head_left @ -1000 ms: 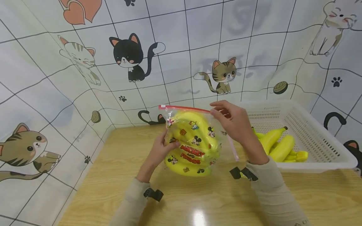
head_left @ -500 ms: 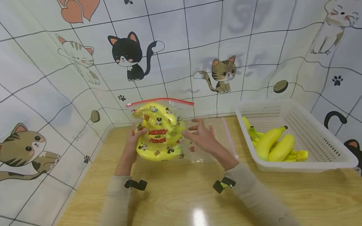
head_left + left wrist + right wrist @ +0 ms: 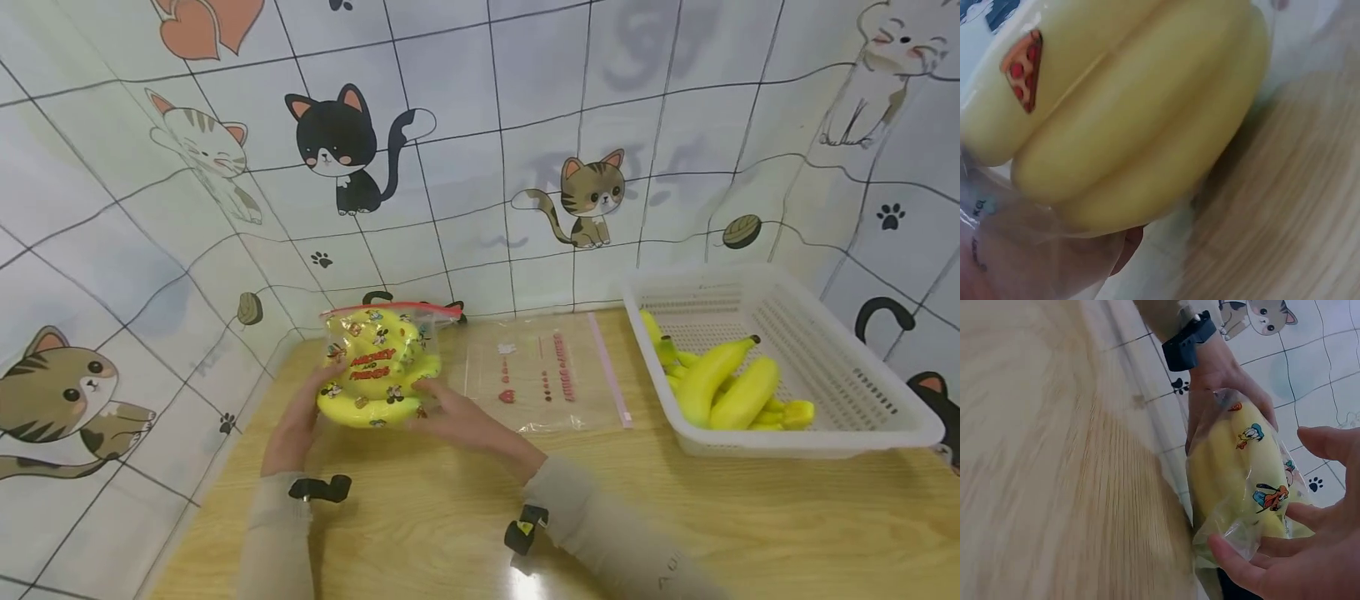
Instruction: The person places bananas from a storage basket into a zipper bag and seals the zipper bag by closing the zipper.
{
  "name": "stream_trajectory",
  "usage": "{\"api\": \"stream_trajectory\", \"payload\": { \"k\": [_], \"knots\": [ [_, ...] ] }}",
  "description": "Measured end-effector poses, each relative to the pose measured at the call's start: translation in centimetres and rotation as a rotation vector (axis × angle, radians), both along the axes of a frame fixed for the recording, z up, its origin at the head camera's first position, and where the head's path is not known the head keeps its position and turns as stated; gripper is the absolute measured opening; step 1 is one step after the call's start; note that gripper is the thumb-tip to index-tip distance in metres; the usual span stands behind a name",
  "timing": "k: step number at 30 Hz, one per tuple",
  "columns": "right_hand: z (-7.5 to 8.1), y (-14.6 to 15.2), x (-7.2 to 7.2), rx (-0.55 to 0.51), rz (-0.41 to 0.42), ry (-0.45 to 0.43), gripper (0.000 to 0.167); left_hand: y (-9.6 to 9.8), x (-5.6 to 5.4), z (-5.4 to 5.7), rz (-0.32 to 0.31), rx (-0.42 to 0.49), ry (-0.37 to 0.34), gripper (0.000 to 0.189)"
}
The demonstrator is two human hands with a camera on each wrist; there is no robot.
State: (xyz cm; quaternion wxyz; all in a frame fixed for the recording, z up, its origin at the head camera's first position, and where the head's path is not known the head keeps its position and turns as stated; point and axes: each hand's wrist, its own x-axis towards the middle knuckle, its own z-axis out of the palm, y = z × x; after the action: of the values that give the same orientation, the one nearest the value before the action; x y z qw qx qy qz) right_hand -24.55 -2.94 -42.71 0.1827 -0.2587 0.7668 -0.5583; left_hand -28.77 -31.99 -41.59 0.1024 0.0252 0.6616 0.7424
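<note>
A clear zip bag with a red top strip and cartoon prints holds yellow bananas; it is at the back left of the table in the head view. My left hand grips its left side, with the thumb on the front. The left wrist view shows the bananas close up through the plastic, part of the hand lying behind it. My right hand touches the bag's lower right side; in the right wrist view its fingers are spread against the plastic, the thumb apart from it.
A second clear zip bag with a pink strip lies flat on the wooden table. At the right stands a white slatted basket with several bananas. A cat-print sheet rises behind the table.
The filled bag has moved left and then lower towards the table, with the left hand holding it. My right hand has left the red strip and come to the bag's lower right side.
</note>
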Motion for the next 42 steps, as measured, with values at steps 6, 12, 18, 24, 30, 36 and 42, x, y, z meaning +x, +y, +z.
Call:
{"api": "stream_trajectory", "payload": {
  "k": [6,12,18,24,30,36,42],
  "knots": [
    [-0.3,-2.3,0.0,-0.105,0.01,-0.063,0.071,-2.0,0.9,0.9,-0.052,0.18,-0.026,0.07],
    [-1.0,-2.7,0.1,-0.117,0.028,-0.076,0.076,-3.1,0.6,0.1,-0.012,0.121,-0.071,0.065],
    [-0.9,-2.7,0.3,-0.11,-0.014,-0.015,0.08,-3.8,1.2,-0.2,0.197,-0.135,-0.101,0.067],
    [-0.7,-2.7,0.4,-0.1,-0.006,0.028,0.08,-4.1,1.2,0.0,0.259,-0.369,-0.127,0.087],
    [-0.7,-2.8,0.5,-0.094,0.008,0.047,0.081,-3.9,1.6,0.3,0.284,-0.463,-0.12,0.086],
    [-0.5,-2.5,0.5,-0.111,0.024,0.05,0.086,-3.5,2.0,1.2,0.302,-0.57,-0.131,0.088],
    [-0.4,-2.5,0.4,-0.146,0.049,0.034,0.086,-2.9,2.1,1.8,0.341,-0.506,-0.093,0.093]
  ]
}}
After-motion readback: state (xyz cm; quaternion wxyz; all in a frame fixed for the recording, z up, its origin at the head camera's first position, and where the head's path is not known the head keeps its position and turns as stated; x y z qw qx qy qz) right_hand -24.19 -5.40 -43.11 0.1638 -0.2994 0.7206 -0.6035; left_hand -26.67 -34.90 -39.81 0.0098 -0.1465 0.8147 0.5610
